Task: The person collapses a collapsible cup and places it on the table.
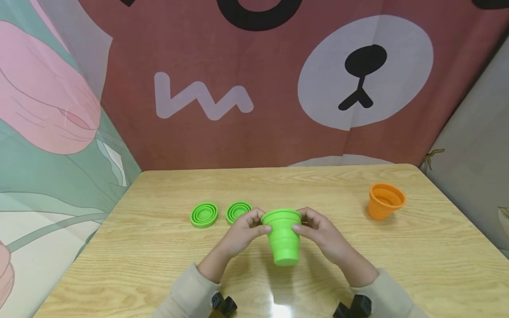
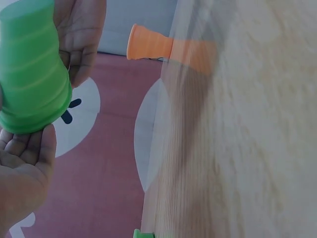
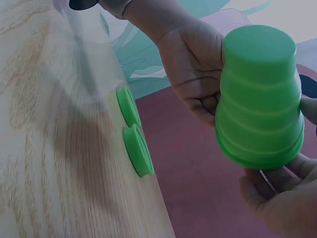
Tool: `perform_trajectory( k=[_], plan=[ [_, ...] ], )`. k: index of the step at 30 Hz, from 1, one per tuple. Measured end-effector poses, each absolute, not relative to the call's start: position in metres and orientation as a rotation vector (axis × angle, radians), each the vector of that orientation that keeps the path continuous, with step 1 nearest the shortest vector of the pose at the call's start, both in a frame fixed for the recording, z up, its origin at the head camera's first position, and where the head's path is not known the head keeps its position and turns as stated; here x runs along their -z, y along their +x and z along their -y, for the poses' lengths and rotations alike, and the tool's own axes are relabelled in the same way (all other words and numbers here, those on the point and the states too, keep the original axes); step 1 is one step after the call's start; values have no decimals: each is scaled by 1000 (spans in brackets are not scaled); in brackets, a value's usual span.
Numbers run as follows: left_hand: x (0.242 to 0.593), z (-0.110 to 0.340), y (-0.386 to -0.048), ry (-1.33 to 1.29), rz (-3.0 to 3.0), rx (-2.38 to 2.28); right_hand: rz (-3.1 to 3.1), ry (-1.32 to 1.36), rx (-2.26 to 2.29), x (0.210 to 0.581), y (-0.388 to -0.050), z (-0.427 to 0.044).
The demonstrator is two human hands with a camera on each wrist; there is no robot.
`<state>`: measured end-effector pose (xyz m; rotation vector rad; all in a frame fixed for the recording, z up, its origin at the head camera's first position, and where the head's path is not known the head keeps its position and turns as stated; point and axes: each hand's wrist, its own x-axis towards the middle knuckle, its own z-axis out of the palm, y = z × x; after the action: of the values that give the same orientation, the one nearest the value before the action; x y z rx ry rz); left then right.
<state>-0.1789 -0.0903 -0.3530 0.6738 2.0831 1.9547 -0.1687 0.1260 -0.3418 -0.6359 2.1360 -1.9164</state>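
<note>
My left hand covers the near right edge of the right-hand round, rubbery-looking green disc, and the inside of the ribbed, tapered green cup is hidden.

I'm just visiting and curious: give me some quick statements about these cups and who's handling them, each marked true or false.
1. The person's left grip and right grip both hold the tall green cup. True.
2. The tall green cup stands on the table. False: it is held above the table.
3. Two flattened green cups lie on the table. True.
4. The orange cup lies on its side. False: the orange cup stands upright.
5. In the head view, the orange cup is right of the tall green cup. True.
</note>
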Motion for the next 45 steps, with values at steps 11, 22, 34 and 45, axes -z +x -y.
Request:
perform_trajectory(
  k=[11,22,34,45],
  plan=[
    [355,95,-179,714,-1981,-1959,-1873,-956,1990,341,-170,-133],
    [359,99,-179,821,-1614,-2054,-1651,-1036,2022,347,-170,-136],
    [357,100,-175,836,-1534,-2075,-1619,-1047,2059,348,-168,-127],
    [357,100,-174,841,-1558,-2053,-1645,-1043,2032,348,-167,-126]
  ],
)
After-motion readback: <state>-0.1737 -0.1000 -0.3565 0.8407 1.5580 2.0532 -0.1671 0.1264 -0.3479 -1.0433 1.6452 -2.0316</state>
